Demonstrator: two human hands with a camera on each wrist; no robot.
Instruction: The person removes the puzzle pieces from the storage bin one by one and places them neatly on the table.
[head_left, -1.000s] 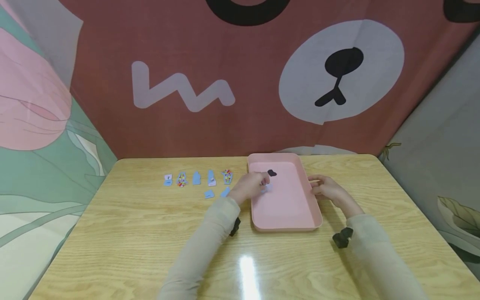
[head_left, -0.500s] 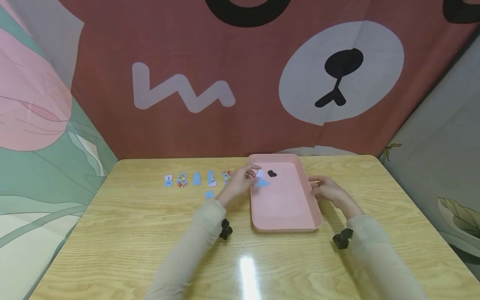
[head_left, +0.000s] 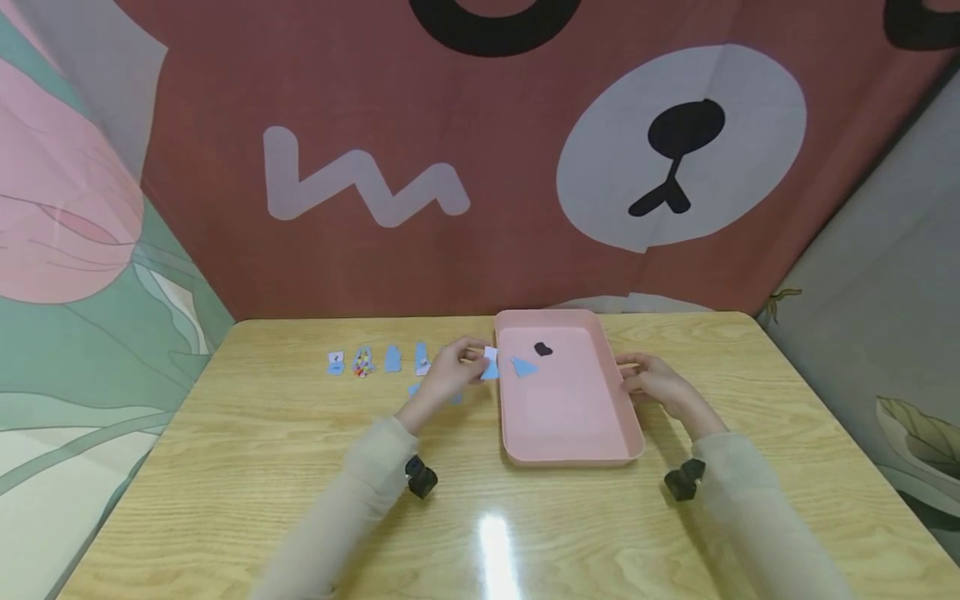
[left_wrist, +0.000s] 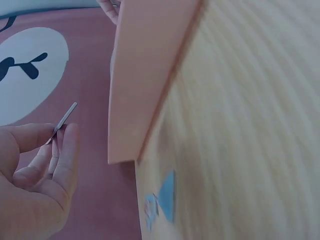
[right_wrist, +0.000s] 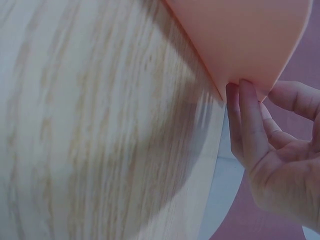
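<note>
My left hand pinches a flat blue-and-white piece between thumb and fingers, close by the left rim of the pink tray. In the left wrist view the piece shows edge-on as a thin strip. At the tray's right side, my right hand holds its edge; in the right wrist view, fingertips lie against the outer wall and the thumb is at the rim. Inside the tray lie a blue triangular piece and a small black piece.
Left of the tray, several small flat pieces stand in a row on the wooden table, among them a multicoloured one and a blue one. Blue pieces below are partly hidden by the left arm. A printed cloth hangs behind the table.
My left hand has come out of the tray and moved left, carrying the blue-and-white piece past the rim. The blue triangular piece in the tray is now uncovered. My right hand stays put.
</note>
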